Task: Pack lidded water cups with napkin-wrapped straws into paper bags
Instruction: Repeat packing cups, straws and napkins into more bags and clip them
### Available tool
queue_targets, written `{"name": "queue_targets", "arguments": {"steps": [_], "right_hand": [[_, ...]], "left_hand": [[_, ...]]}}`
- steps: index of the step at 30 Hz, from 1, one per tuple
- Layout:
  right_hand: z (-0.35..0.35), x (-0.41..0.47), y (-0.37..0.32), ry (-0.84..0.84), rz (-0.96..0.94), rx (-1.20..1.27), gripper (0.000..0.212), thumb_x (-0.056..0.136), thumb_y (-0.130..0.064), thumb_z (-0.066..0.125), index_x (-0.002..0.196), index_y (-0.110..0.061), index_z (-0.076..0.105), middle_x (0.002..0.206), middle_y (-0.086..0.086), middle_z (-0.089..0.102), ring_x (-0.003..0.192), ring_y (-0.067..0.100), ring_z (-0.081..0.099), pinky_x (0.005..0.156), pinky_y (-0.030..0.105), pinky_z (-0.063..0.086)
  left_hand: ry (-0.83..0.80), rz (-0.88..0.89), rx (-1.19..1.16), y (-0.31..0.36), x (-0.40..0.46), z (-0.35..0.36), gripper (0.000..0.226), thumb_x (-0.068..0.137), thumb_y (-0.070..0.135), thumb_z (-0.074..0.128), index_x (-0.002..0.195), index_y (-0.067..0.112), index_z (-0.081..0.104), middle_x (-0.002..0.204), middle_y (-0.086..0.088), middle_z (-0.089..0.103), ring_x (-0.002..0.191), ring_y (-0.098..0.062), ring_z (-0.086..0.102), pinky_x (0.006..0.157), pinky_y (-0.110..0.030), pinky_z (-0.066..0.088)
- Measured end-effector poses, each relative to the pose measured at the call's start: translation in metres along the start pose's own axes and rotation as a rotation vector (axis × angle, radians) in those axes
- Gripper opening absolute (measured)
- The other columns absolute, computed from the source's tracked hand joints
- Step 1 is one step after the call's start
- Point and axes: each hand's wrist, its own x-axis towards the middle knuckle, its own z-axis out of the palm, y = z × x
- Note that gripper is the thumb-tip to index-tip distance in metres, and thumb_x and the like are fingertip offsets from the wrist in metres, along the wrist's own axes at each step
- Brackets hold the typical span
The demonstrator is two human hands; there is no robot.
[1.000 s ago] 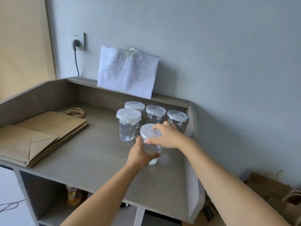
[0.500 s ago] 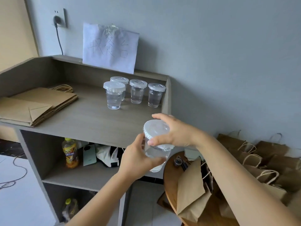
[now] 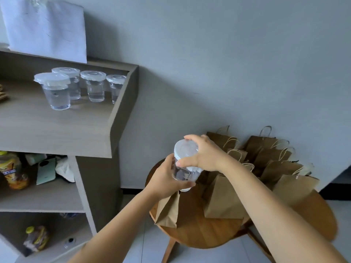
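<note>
Head view, the only one: the lidded cup (image 3: 185, 164) has come off the counter (image 3: 57, 133) and now hangs in the air over the round wooden stool (image 3: 199, 236), carried across in the last second from beside its four mates. The left hand (image 3: 167, 180) wraps the clear wall from the 8 o'clock side, fingers curled under and round it; the right hand (image 3: 202, 154) caps the lid from 2 o'clock, thumb and fingertips pinching its rim. So both hands hold the one cup, neither free. Just below it, at 6 o'clock, stands a paper bag (image 3: 168, 211), and a crowd of handled bags (image 3: 273, 158) fills the stool out toward 3 o'clock. Back at 10 o'clock, four lidded cups (image 3: 57, 92) wait on the counter. My read: this cup is on its way into a bag. Whether the near bag's mouth gapes open, I cannot tell, and I see no napkin-wrapped straw.
</note>
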Motion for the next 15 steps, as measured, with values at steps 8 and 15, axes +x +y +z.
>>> {"name": "queue_targets", "arguments": {"steps": [8,15], "right_hand": [[-0.021,0.019,0.077,0.129,0.045,-0.018,0.089,0.067,-0.049,0.077,0.142,-0.031,0.034,0.137,0.002,0.033,0.130,0.021,0.032,0.103,0.041,0.037],[-0.009,0.072,0.100,0.069,0.038,0.001,0.087,0.068,-0.048,0.077,0.142,-0.031,0.034,0.136,0.002,0.033,0.128,0.022,0.032,0.101,0.041,0.038]], "left_hand": [[0.156,-0.336,0.206,-0.051,0.035,0.067,0.024,0.095,0.015,0.050,0.111,0.019,0.067,0.108,0.003,0.067,0.071,0.001,0.052,0.063,-0.009,0.042],[0.107,-0.449,0.509,-0.080,0.079,0.095,0.027,0.096,0.005,0.040,0.101,0.015,0.063,0.098,-0.004,0.066,0.087,-0.020,0.062,0.076,-0.027,0.052]]}}
